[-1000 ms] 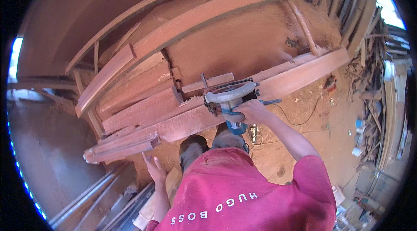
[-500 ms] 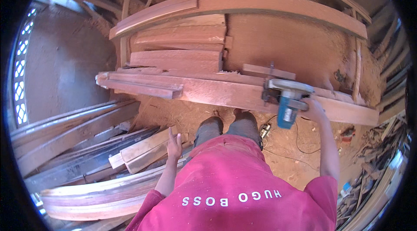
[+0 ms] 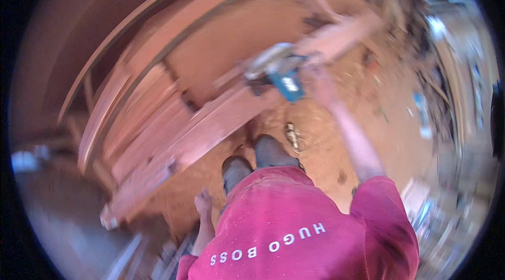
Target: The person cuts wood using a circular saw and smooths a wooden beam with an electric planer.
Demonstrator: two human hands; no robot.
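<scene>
My right hand (image 3: pixel 316 65) grips the rear handle of a blue circular saw (image 3: pixel 286 86), my arm stretched forward and right. The saw rests on a long reddish timber beam (image 3: pixel 223 118) that runs slantwise in front of me. Motion blur hides the blade and the fine position of my fingers. At my left side, my left hand (image 3: pixel 202 202) hangs low near my thigh, its fingers curled in and nothing showing in them. A short wood strip (image 3: pixel 229 76) lies along the beam's far edge, left of the saw.
Beyond the beam lie several wide boards (image 3: pixel 142 117) and a second long beam (image 3: pixel 181 32). A small object (image 3: pixel 292 135) is on the dusty floor by my feet. Blurred scrap wood (image 3: pixel 439 80) is heaped at the right.
My view has turned, so the beam now slopes up to the right. The saw stays on the beam in my right hand. My left hand's outstretched fingers have curled in.
</scene>
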